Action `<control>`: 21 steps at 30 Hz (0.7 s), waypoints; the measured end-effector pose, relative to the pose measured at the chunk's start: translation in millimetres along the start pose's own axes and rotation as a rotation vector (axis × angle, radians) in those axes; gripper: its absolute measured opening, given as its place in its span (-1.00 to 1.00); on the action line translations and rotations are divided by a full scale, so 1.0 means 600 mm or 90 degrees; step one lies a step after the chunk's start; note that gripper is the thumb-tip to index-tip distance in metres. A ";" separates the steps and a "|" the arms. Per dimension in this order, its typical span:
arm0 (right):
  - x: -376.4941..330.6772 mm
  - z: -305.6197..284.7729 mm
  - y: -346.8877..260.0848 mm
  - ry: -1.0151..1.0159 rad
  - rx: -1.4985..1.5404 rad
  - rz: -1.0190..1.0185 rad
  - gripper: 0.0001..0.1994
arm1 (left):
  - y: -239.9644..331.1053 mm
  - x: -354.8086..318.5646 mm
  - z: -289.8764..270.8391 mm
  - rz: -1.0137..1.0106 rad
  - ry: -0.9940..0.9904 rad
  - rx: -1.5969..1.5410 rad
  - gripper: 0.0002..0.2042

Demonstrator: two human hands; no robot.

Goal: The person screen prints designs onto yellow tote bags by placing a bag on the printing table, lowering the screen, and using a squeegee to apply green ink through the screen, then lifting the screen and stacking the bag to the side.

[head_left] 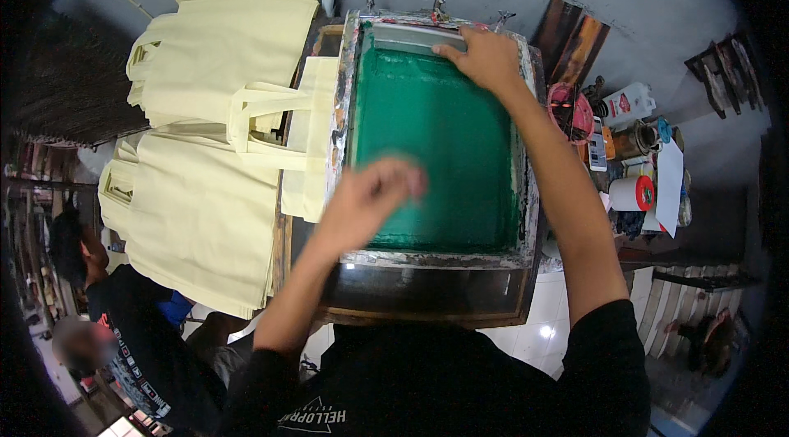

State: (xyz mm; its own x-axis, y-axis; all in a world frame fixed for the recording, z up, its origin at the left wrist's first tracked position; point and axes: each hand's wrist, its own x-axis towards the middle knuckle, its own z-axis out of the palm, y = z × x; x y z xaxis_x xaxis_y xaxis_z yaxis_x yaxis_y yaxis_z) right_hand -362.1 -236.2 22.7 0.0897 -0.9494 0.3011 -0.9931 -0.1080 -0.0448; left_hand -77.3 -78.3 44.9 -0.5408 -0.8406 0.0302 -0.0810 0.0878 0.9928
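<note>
- Head view: the right hand lies flat at the far end of the screen, fingers spread along a pale bar, the squeegee, which runs left to right just inside the far frame edge. The grip is loose and open-palmed, pressing on the bar more than closing round it.
- Left hand hovers blurred over the near half of the green mesh; its fingers look half curled on nothing, though the blur leaves the grip hard to tell.
- Squeegee's long axis crosses the screen's width, and the green field stretches from it toward the near edge; the right hand is on it, the left well apart on the near side.
- Frame hems the mesh on all four sides, crusted with ink, with clamps at the far rail.
- Bag pokes out from under the frame's left side, handles trailing left; more cream bags lie stacked just left of it.
- Right of the frame the desk is crowded: a red tape roll, bottles and papers near the frame.
- Another person sits low at the near left.
</note>
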 end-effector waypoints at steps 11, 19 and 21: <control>-0.078 -0.014 -0.028 0.009 0.028 -0.012 -0.31 | -0.024 0.271 -0.100 0.107 0.078 0.567 -0.73; -0.167 -0.045 -0.065 -0.009 0.043 -0.036 -0.34 | -0.021 0.167 -0.072 0.069 0.094 0.535 -0.74; -0.200 -0.054 -0.076 -0.009 0.058 -0.036 -0.35 | -0.011 0.133 -0.059 0.056 0.080 0.534 -0.77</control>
State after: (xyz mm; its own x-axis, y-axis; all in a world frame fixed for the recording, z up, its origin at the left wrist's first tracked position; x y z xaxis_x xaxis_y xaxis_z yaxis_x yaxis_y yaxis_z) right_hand -330.1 -107.5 19.3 0.1468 -0.9448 0.2929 -0.9757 -0.1869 -0.1141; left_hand -90.4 -164.8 44.6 -0.4811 -0.8610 0.1650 -0.6629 0.4804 0.5742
